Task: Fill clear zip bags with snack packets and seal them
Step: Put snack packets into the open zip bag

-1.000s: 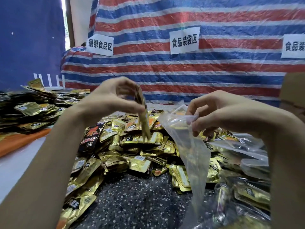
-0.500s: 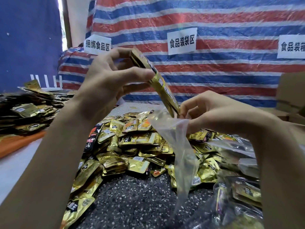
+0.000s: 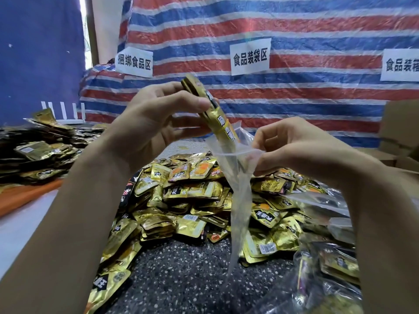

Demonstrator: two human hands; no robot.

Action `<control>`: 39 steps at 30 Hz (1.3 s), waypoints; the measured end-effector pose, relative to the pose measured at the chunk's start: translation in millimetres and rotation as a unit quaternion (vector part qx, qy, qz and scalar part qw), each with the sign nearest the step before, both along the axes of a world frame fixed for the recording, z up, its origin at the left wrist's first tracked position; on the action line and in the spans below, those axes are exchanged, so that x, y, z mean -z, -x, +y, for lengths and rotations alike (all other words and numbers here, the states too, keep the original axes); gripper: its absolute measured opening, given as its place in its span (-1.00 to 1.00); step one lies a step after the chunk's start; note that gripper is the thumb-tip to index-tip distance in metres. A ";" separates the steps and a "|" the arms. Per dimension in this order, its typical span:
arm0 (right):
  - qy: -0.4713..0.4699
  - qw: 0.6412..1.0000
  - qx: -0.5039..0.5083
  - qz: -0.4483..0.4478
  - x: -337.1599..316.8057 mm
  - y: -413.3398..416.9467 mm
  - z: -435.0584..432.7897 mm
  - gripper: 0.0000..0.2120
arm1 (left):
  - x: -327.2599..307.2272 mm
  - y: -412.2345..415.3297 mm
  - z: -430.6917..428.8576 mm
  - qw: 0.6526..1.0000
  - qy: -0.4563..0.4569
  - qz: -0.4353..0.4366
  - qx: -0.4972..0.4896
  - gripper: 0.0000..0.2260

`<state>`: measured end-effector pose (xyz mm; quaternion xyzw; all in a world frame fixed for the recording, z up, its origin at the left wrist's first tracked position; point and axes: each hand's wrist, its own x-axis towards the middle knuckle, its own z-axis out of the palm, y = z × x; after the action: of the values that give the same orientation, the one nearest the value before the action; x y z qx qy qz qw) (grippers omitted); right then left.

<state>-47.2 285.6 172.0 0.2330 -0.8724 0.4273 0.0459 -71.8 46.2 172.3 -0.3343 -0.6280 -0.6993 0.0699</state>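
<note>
The left hand [image 3: 156,114] pinches a small stack of gold packets [image 3: 215,114], tilted, their lower end inside the mouth of a clear bag [image 3: 238,191]. The right hand [image 3: 294,150] pinches the bag's rim, holding it open above a pile [image 3: 192,189] of gold packets on a speckled table [image 3: 181,279].

Single view. The wide-angle camera is worn on the head and faces forward and down. Range is close: both forearms enter from the lower corners and fill much of the frame. The left hand [image 3: 154,118], gripping a stack of gold foil snack packets [image 3: 221,121], and the right hand [image 3: 294,150], pinching a clear plastic zip bag [image 3: 240,184], sit at mid-height near centre. The heap of loose gold foil packets [image 3: 195,193] lies below centre. The red, white and blue striped tarpaulin [image 3: 294,26] closes the upper frame.
</note>
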 end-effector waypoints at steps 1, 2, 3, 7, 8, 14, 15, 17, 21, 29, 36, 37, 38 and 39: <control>-0.005 1.000 0.003 0.003 0.4 0.2 -1.5 -0.87 | -0.4 -0.7 0.1 1.000 0.012 -0.003 -0.007 -0.68; -0.006 1.000 0.008 0.007 1.0 0.6 -2.7 -0.87 | -0.7 -1.1 -0.6 0.999 0.029 -0.007 -0.020 -0.68; -0.004 1.000 0.015 0.014 1.6 1.0 -3.8 -0.88 | -0.5 -0.7 -1.9 0.998 0.047 -0.013 -0.032 -0.70; 0.043 0.997 0.031 0.050 1.2 -0.1 -5.7 -0.90 | 3.6 -0.3 -2.5 0.992 0.102 -0.063 -0.024 -0.66; 0.050 0.997 0.024 0.049 0.8 -1.0 -6.5 -0.90 | 5.3 -0.1 -0.5 0.991 0.108 -0.077 -0.018 -0.59; 0.028 0.999 -0.003 0.041 2.2 -4.3 -10.0 -0.90 | 8.8 -2.2 13.0 0.988 0.108 -0.111 0.012 -0.52; 0.023 0.999 -0.002 0.041 2.2 -4.3 -9.6 -0.89 | 8.4 -2.8 12.9 0.988 0.115 -0.102 0.009 -0.51; 0.022 0.999 0.001 0.041 1.3 -5.1 -8.7 -0.90 | 7.2 -3.9 12.0 0.987 0.137 -0.083 -0.003 -0.47; 0.046 0.997 0.004 0.054 -3.0 -8.5 -4.7 -0.93 | 2.9 -3.6 8.2 0.986 0.152 -0.059 -0.024 -0.52; 0.034 0.996 0.021 0.075 -4.7 -8.7 -0.9 -0.91 | 2.5 -3.4 9.9 0.988 0.106 -0.054 -0.103 -0.74; -0.082 0.996 0.033 0.008 2.2 -3.9 -1.2 -0.92 | 24.9 37.1 -2.1 0.885 0.363 0.039 -0.290 -0.82; -0.085 0.996 0.035 0.008 2.6 -2.7 -1.8 -0.92 | 32.6 45.5 -4.2 0.844 0.465 0.010 -0.269 -0.82; -0.086 0.996 0.036 0.010 2.8 -2.0 -2.2 -0.92 | 41.6 52.5 -4.7 0.794 0.557 -0.032 -0.242 -0.84; -0.085 0.996 0.034 0.011 2.5 -1.6 -2.2 -0.91 | 50.2 57.1 -4.6 0.733 0.640 -0.072 -0.219 -0.76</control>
<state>-45.6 283.4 169.5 0.2108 -0.9123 0.3474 0.0501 -128.9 41.6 122.1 -0.1020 -0.9861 -0.1192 -0.0550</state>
